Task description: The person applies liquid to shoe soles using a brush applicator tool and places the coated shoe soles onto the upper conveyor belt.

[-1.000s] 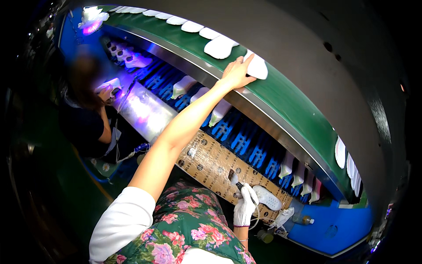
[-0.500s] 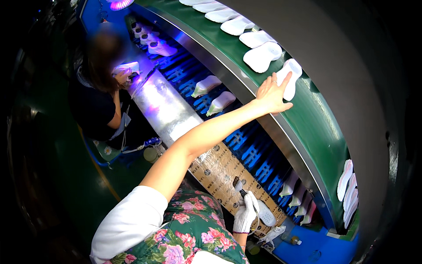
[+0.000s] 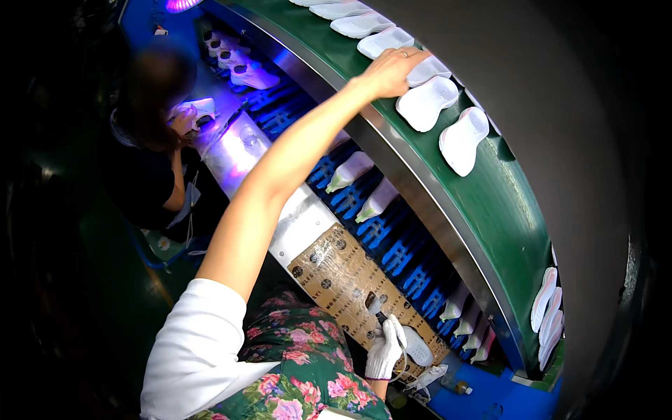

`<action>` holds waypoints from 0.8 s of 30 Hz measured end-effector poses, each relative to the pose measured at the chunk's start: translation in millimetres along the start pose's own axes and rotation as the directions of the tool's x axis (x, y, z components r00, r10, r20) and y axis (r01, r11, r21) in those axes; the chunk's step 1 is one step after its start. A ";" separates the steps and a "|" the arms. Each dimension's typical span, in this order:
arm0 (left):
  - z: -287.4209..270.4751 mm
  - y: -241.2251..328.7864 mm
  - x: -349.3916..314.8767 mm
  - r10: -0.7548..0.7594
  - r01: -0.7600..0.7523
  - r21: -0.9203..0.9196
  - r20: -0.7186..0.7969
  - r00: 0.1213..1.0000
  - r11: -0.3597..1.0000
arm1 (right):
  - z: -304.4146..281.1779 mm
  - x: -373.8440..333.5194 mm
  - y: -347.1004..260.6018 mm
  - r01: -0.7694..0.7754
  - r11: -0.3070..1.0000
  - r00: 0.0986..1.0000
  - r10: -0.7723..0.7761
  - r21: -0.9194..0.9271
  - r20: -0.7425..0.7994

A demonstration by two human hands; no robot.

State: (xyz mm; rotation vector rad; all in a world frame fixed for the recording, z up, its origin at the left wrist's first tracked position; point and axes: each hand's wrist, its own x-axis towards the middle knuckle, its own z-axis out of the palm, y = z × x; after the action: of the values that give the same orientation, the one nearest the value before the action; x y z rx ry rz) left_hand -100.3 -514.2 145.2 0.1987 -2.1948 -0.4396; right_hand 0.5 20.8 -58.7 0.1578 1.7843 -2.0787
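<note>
My bare left hand [image 3: 392,72] reaches across to the green belt [image 3: 500,210]. Its fingers stretch over the upper edge of a white shoe sole [image 3: 429,72], partly covering it; the thumb side is hard to make out. Beside it on the belt lie two more white soles, a nearer one [image 3: 463,142] and a middle one [image 3: 428,103]. Low in the view, my right hand [image 3: 383,352] wears a white knit glove. It is closed around the dark handle of a brush [image 3: 374,305], bristles pointing away from me. Against the gloved hand rests a pale shoe sole [image 3: 418,346] on the paper-covered bench [image 3: 343,280].
Between bench and belt runs a lower conveyor with blue slats [image 3: 397,257], carrying shoe uppers on lasts [image 3: 378,199]. A stack of soles [image 3: 547,315] lies at the belt's right end. A co-worker [image 3: 150,140] handles a shoe under purple light at left. A small bottle [image 3: 458,385] stands lower right.
My left hand has moved left and away along the belt, from the nearest sole to one farther up. The lasted uppers have shifted right and nearer. My right hand still holds the brush.
</note>
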 end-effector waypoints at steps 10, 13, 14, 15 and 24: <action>67.8 -131.1 21.9 0.157 -0.174 0.520 0.076 0.985 0.836 | 15.9 1.4 4.7 -0.063 0.996 0.998 0.063 -0.058 -0.006; 42.7 -156.8 18.9 0.148 -0.142 0.627 0.044 0.988 0.766 | 24.5 2.8 5.4 -0.057 0.996 0.998 0.056 -0.061 -0.010; 31.5 -161.2 17.3 0.080 -0.121 0.649 0.091 0.993 0.751 | 27.4 3.6 5.0 -0.052 0.997 0.999 0.051 -0.058 -0.012; 16.8 -162.6 14.6 0.012 -0.103 0.673 0.139 0.990 0.732 | 28.3 4.6 3.9 -0.052 0.997 0.999 0.051 -0.060 -0.015; -17.9 -150.1 -2.8 -0.122 0.150 0.593 -0.088 0.989 0.791 | 33.4 2.2 -2.6 -0.075 0.993 0.997 0.077 -0.088 0.017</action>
State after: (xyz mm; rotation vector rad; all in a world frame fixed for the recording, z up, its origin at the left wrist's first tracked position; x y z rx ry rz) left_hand -86.2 -656.6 96.3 0.7087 -2.2185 0.2066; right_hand 3.2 -11.7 -51.0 0.1768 1.8246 -1.9388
